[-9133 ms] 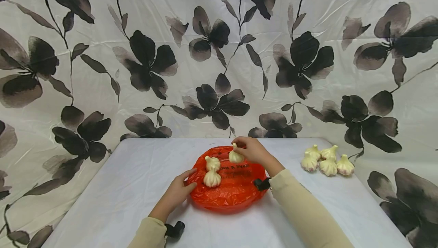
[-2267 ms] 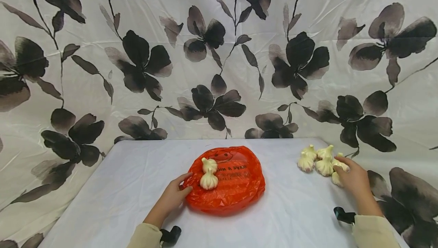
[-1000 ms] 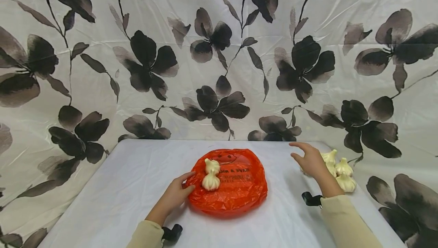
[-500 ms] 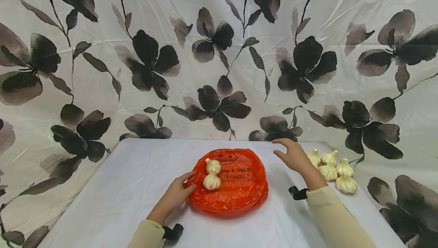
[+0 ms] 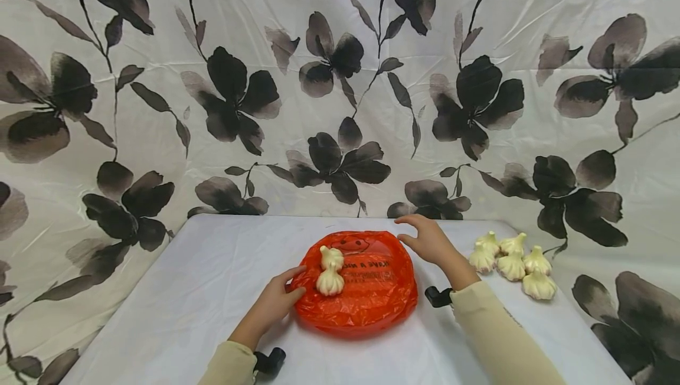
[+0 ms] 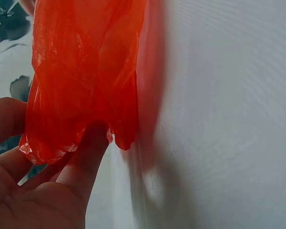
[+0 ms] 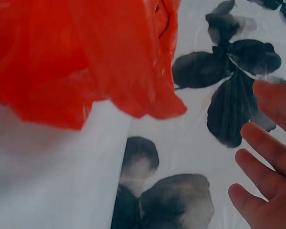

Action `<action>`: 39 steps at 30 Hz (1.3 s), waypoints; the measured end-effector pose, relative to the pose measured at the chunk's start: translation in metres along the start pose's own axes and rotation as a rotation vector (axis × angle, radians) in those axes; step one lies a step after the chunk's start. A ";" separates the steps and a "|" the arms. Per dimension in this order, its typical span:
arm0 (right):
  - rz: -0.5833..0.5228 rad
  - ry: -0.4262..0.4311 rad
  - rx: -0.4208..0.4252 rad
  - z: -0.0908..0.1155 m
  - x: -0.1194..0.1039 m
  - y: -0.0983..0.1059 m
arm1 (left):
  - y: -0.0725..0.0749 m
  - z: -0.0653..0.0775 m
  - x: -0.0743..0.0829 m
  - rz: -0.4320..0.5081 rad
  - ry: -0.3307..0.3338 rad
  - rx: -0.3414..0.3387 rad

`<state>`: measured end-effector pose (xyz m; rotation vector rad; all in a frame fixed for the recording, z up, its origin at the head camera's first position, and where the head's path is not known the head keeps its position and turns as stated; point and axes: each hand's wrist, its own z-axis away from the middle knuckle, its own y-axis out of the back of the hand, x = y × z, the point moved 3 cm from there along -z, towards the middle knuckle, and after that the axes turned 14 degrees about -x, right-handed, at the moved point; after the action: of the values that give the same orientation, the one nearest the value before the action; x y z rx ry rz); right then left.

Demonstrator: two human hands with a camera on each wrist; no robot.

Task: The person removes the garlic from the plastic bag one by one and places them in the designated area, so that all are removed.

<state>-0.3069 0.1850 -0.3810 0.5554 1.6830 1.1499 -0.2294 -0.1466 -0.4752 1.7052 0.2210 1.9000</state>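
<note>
A round red plastic bag [image 5: 366, 308] with printed lettering lies puffed up at the middle of the table. Two pale garlic bulbs [image 5: 330, 282] sit on its left part, one behind the other. My left hand [image 5: 271, 302] grips the bag's left edge; the left wrist view shows its thumb [image 6: 88, 162] on the near side and other fingers behind the red plastic [image 6: 86, 71]. At the bag's far right edge hovers my right hand [image 5: 427, 243], holding nothing. In the right wrist view its fingers [image 7: 267, 148] are spread, apart from the plastic.
Several more garlic bulbs [image 5: 511, 267] stand grouped near the table's right edge, behind my right forearm. A white cloth covers the table [image 5: 175, 308]. A flower-printed curtain [image 5: 340, 107] hangs behind and at both sides.
A garlic bulb that my right hand held over the bag earlier has joined the group on the right. That hand has since let go and moved back left to the bag.
</note>
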 end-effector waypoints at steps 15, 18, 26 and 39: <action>-0.071 0.050 -0.068 -0.019 -0.030 -0.026 | 0.000 0.002 0.002 0.010 -0.012 0.000; -0.083 0.059 -0.076 -0.022 -0.036 -0.031 | 0.000 0.002 0.001 0.005 -0.012 0.000; -0.136 0.070 -0.110 -0.026 -0.048 -0.045 | -0.001 0.003 0.000 0.009 -0.015 0.000; -0.161 0.092 -0.159 -0.029 -0.060 -0.067 | -0.002 0.002 0.000 0.007 -0.013 0.003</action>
<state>-0.2982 0.0952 -0.4104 0.2666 1.6639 1.1934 -0.2269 -0.1458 -0.4758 1.7221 0.2131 1.8941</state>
